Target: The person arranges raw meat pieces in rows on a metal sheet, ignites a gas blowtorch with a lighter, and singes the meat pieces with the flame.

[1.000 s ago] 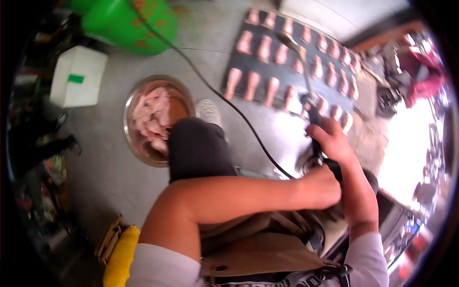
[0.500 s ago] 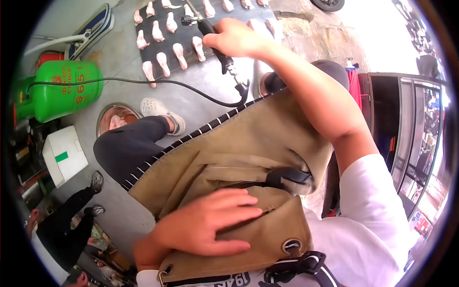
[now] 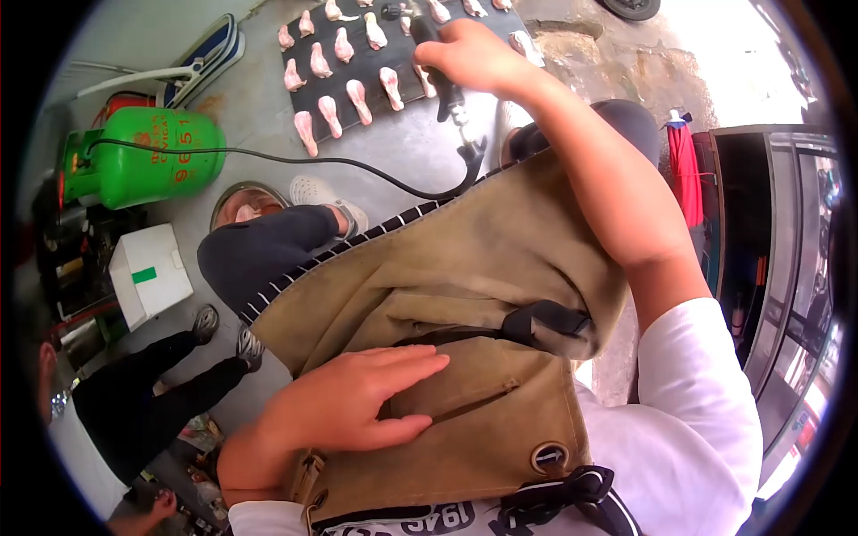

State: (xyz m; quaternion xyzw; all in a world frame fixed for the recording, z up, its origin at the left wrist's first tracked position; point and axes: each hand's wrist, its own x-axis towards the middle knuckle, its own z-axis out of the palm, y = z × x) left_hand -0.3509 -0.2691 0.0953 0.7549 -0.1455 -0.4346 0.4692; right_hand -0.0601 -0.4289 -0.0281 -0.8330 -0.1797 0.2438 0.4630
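Observation:
My right hand (image 3: 474, 58) is wrapped around the black handle of a gas torch (image 3: 444, 103), held above a dark tray (image 3: 362, 64). Rows of raw chicken drumsticks (image 3: 357, 101) lie on that tray, several of them under or beside the torch; its nozzle end reaches the top edge of the view. From the torch's near end a black hose (image 3: 357, 164) runs left to a green gas cylinder (image 3: 161, 161). My left hand (image 3: 344, 402) is open, thumb apart from the fingers, over the brown apron (image 3: 465, 259) on my lap. It holds nothing.
A metal bowl (image 3: 217, 213) with pale pink meat stands beside my left leg. Left of it is a white box (image 3: 152, 277) with green tape. Another person (image 3: 112, 415) in dark trousers is at lower left. A folded chair (image 3: 201, 71) leans behind the cylinder; a glass-fronted cabinet (image 3: 795, 268) stands right.
My view has turned slightly, so the scene sits farther right. The torch and my right hand have shifted up and right over the drumsticks. My left hand has drawn left across the apron.

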